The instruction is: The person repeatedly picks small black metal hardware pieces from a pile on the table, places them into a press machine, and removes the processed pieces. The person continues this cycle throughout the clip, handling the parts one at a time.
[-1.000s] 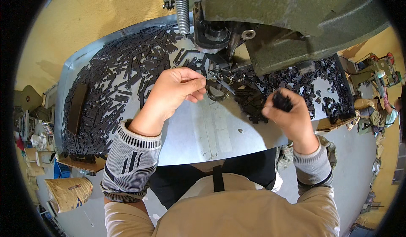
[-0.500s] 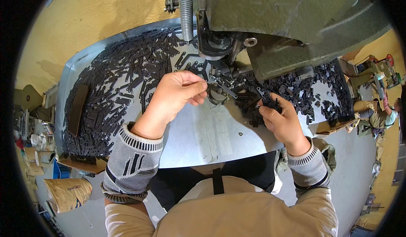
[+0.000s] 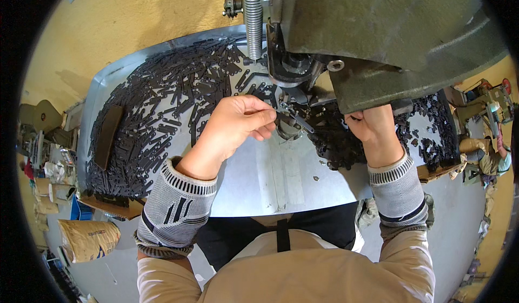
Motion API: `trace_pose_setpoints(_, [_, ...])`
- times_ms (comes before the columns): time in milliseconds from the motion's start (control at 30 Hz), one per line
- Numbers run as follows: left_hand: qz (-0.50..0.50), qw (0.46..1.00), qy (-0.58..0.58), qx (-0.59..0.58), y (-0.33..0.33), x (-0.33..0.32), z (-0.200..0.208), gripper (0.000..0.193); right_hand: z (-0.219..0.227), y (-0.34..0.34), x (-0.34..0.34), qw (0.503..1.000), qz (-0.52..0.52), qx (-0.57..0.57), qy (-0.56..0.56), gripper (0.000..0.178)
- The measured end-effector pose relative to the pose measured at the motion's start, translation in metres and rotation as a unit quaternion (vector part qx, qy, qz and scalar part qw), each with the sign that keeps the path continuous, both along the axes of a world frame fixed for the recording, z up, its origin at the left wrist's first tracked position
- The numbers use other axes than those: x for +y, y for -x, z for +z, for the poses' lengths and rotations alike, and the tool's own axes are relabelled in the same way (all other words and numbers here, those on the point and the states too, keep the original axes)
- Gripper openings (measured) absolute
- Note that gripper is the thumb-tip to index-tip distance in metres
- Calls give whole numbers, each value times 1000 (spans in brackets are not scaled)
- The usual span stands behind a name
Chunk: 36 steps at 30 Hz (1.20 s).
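My left hand [image 3: 243, 122] is by the tool of a green press, thumb and forefinger pinched together. Whatever lies between these fingertips is too small to make out. Just right of them, a flat dark link bar [image 3: 303, 123] slants across the round metal die [image 3: 286, 129]. My right hand [image 3: 374, 130] reaches over the heap of small black metal parts [image 3: 338, 146] to the right of the die. The press head hides most of its fingers, so their grip cannot be told.
The green press head [image 3: 389, 43] overhangs the work area, with a coil spring [image 3: 253, 19] at its left. Many black link bars [image 3: 167, 97] cover the left of the metal table [image 3: 254, 186]. A dark flat plate [image 3: 109, 137] stands among them. Paper sack [image 3: 89, 239] at lower left.
My right hand has moved up and away from the near edge of the heap, and its fingers have gone behind the press head. The left hand keeps its pinch by the die.
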State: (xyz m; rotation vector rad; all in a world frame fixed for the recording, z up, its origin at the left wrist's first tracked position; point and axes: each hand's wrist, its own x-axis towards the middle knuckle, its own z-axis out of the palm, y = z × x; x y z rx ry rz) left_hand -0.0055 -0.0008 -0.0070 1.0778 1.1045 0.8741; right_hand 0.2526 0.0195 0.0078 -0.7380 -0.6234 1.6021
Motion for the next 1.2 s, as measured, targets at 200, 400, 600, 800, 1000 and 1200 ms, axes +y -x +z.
trace_pose_setpoints(200, [-2, 1000, 6, -15, 1, -1, 2, 17, -21, -3, 2, 997, 41, -53, -45, 11])
trace_pose_setpoints(400, [0, 1000, 18, -3, 0, 0, 2, 16, -31, -4, 3, 988, 38, -112, -99, 10])
trace_pose_setpoints(600, [-3, 1000, 18, 2, 0, -1, 2, 16, -36, -2, 2, 978, 1, -155, -137, 9])
trace_pose_setpoints(800, [-4, 1000, 13, -10, 1, 0, 2, 16, -33, -7, 1, 972, 36, -188, -136, 7])
trace_pose_setpoints(1000, [7, 1000, 15, -11, 0, -2, 5, 18, -34, -3, 3, 922, 8, -329, -203, 12])
trace_pose_setpoints(1200, [4, 995, 15, -97, 8, 0, 10, 15, -17, -7, -4, 831, 41, -492, -254, 15])
